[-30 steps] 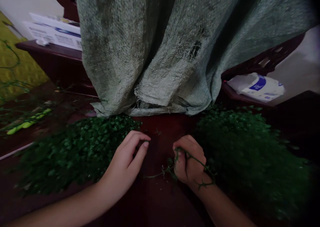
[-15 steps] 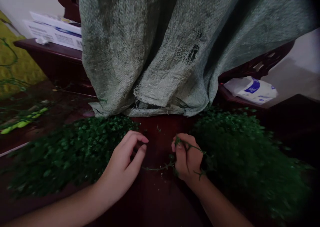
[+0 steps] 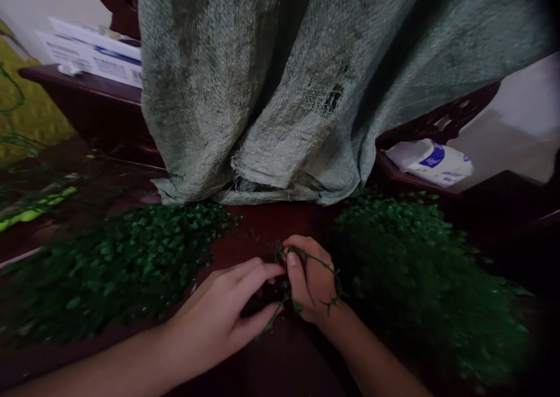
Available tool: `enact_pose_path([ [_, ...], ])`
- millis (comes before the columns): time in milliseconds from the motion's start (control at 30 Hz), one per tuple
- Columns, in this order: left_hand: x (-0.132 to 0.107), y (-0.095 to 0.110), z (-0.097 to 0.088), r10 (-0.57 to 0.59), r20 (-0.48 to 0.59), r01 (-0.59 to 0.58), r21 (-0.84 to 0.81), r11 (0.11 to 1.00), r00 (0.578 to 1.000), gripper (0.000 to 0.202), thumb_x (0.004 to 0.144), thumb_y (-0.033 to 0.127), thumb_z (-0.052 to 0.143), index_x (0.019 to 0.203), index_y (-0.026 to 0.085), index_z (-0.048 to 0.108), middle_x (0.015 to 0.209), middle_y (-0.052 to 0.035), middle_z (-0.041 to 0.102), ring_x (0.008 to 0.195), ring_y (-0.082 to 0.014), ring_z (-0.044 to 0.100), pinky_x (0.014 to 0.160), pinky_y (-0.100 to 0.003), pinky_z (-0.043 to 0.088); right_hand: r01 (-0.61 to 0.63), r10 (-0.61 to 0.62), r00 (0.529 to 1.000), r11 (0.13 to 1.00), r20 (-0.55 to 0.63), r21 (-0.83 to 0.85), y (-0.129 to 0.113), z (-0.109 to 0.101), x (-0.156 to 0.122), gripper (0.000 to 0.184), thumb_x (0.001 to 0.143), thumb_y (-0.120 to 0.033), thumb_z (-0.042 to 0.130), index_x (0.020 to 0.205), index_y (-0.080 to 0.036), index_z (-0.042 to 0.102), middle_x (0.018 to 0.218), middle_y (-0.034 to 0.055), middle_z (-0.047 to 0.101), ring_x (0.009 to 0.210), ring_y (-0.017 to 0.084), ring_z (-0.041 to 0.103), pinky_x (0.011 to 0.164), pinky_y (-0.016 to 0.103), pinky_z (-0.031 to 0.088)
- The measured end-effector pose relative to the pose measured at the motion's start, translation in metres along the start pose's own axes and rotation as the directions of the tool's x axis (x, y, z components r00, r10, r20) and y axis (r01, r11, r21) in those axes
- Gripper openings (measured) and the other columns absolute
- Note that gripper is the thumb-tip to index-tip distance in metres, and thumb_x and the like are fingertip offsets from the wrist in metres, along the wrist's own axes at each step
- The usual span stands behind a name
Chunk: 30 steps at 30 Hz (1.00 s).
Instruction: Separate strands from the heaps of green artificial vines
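Note:
My right hand (image 3: 312, 277) is closed around a thin green plant stem (image 3: 321, 261), pinching it between thumb and fingers. Part of the stem loops over the back of this hand to the wrist, and another part hangs below the fingers. From the left, my left hand (image 3: 236, 300) reaches in with thumb and fingers apart. Its fingertips are beside the right hand, and its thumb tip is at the hanging end of the stem; whether it touches is unclear. A pile of small-leaved green stems (image 3: 126, 257) lies to the left, and another leafy pile (image 3: 420, 280) to the right.
A large grey-green woven sack (image 3: 262, 82) with a torn hole rises behind the dark red tabletop (image 3: 271, 222). Back left, a white box (image 3: 96, 58) rests on a wooden ledge. A tissue pack (image 3: 437, 162) lies at the right. Bright green pieces (image 3: 39, 207) lie far left.
My right hand has moved left with the stem, and my left hand has moved right and slightly down. The two hands are now close together.

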<state>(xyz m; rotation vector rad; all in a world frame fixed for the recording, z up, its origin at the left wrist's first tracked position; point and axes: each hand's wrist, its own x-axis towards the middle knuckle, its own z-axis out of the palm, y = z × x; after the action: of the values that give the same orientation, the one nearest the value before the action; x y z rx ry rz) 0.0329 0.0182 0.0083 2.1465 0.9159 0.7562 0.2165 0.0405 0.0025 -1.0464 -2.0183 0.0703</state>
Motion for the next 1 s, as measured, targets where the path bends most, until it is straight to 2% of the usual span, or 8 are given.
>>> enact_pose_path([
  [167,0.000,-0.001,0.002,0.036,-0.038,-0.037,-0.044,0.998,0.999,0.013,0.088,0.015,0.054,0.096,0.024,0.059,0.085,0.0005,0.063,0.073,-0.0129,0.059,0.064,-0.021,0.044,-0.084,0.059,0.967,0.992,0.249,0.093,-0.001,0.004,-0.001,0.021,0.093,-0.023,0.040,0.113,-0.020,0.048,0.077,0.0016,0.062,0.068,0.016,0.059,0.069,0.031,0.048],
  [300,0.003,-0.003,0.002,-0.043,-0.041,0.038,-0.121,0.992,0.998,0.012,0.091,0.021,0.049,0.082,0.021,0.058,0.078,0.0003,0.059,0.069,-0.0126,0.056,0.063,-0.021,0.043,-0.291,0.199,0.917,0.926,0.345,0.240,-0.002,0.007,0.000,0.023,0.097,-0.031,0.038,0.117,-0.022,0.044,0.084,0.0017,0.060,0.078,0.016,0.059,0.073,0.030,0.047],
  [500,0.008,-0.008,0.001,-0.204,-0.180,0.172,-0.176,0.969,0.962,0.019,0.091,0.029,0.047,0.076,0.020,0.053,0.074,0.0012,0.057,0.070,-0.0139,0.055,0.062,-0.023,0.043,-0.549,0.412,0.834,0.554,0.368,0.625,0.002,0.011,0.009,0.032,0.096,-0.042,0.027,0.105,-0.019,0.048,0.094,0.0084,0.060,0.075,0.016,0.058,0.072,0.032,0.051],
  [633,0.008,-0.010,0.004,-0.231,-0.175,0.198,-0.187,0.962,0.957,0.018,0.089,0.030,0.049,0.075,0.020,0.053,0.071,0.0020,0.055,0.065,-0.0129,0.053,0.055,-0.021,0.041,-0.614,0.526,0.767,0.433,0.368,0.660,0.005,0.005,0.016,0.038,0.093,-0.044,0.024,0.102,-0.018,0.050,0.096,0.0123,0.060,0.078,0.020,0.060,0.069,0.033,0.052],
  [700,0.008,-0.010,0.005,-0.245,-0.176,0.209,-0.201,0.957,0.953,0.018,0.088,0.030,0.051,0.075,0.019,0.053,0.069,0.0024,0.055,0.062,-0.0122,0.052,0.052,-0.020,0.040,-0.586,0.547,0.781,0.473,0.302,0.658,0.003,0.000,0.016,0.040,0.092,-0.044,0.024,0.101,-0.018,0.052,0.101,0.0134,0.059,0.088,0.022,0.060,0.074,0.036,0.051],
  [833,0.009,-0.009,0.005,-0.276,-0.193,0.231,-0.228,0.946,0.942,0.018,0.087,0.032,0.054,0.074,0.019,0.055,0.067,0.0030,0.055,0.059,-0.0116,0.050,0.050,-0.020,0.039,-0.353,0.397,0.917,0.750,0.046,0.559,-0.009,-0.009,0.011,0.028,0.088,-0.038,0.038,0.102,-0.021,0.056,0.105,0.0083,0.055,0.102,0.023,0.053,0.087,0.037,0.045],
  [900,0.010,-0.008,0.005,-0.285,-0.204,0.231,-0.253,0.940,0.937,0.018,0.087,0.032,0.053,0.075,0.019,0.055,0.067,0.0030,0.055,0.059,-0.0116,0.049,0.051,-0.020,0.039,-0.269,0.275,0.960,0.833,0.060,0.483,-0.017,-0.013,0.009,0.022,0.083,-0.029,0.047,0.101,-0.021,0.057,0.101,0.0058,0.055,0.098,0.021,0.053,0.084,0.035,0.045],
  [1000,0.009,-0.009,0.004,-0.284,-0.200,0.222,-0.283,0.933,0.938,0.017,0.088,0.032,0.051,0.078,0.019,0.055,0.069,0.0024,0.056,0.061,-0.0121,0.049,0.053,-0.021,0.040,-0.244,0.184,0.965,0.894,0.187,0.377,-0.025,-0.014,0.011,0.026,0.077,-0.013,0.052,0.101,-0.019,0.058,0.097,0.0049,0.057,0.090,0.018,0.055,0.080,0.031,0.046],
])
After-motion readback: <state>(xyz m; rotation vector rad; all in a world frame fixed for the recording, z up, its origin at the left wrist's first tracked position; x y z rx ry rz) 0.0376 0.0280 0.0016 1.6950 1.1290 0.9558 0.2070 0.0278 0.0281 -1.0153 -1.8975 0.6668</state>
